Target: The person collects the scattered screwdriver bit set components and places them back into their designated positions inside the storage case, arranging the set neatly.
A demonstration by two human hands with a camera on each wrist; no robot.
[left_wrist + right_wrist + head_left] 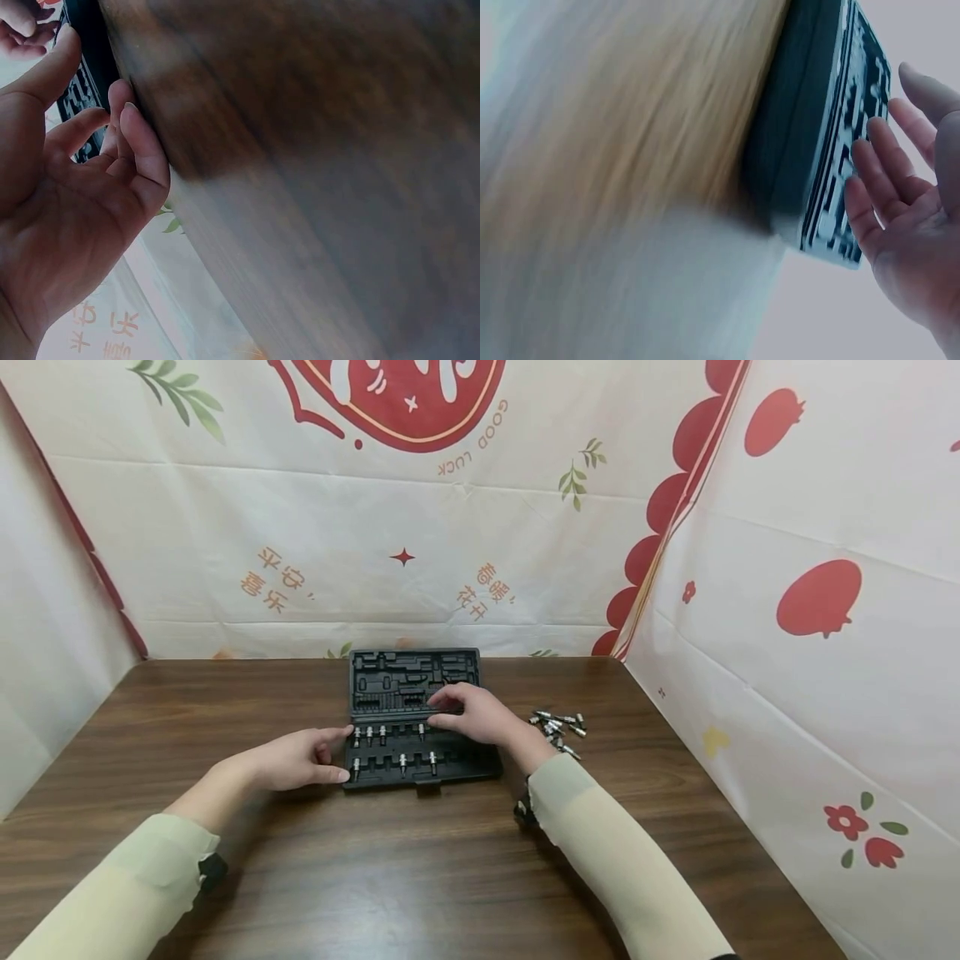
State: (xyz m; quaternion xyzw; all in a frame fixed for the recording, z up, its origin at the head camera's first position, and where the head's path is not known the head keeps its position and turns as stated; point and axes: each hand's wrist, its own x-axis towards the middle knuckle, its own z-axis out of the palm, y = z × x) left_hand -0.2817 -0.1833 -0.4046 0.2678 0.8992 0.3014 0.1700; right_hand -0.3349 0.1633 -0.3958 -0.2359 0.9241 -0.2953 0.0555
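Observation:
A black plastic tool case (pixel 472 768) lies unfolded on the table, its moulded lid (pixel 414 681) leaning back. Several small silver metal pieces, perhaps sockets or bits, stand in two rows of slots; one piece (pixel 432 763) is in the front row. My left hand (pixel 296 762) touches the case's left edge with thumb and forefinger tips spread apart. Over the right part of the back row hovers my right hand (pixel 480 714), thumb and fingers apart, with nothing visible between them. In the right wrist view the fingers of that hand (pixel 911 191) are loosely bent beside the case.
A loose pile of similar silver pieces (pixel 557 727) lies on the brown wooden table (pixel 360 877), right of the case. Behind the table hangs a printed white cloth (pixel 360 593), and another cloth wall (pixel 750 635) borders the right side.

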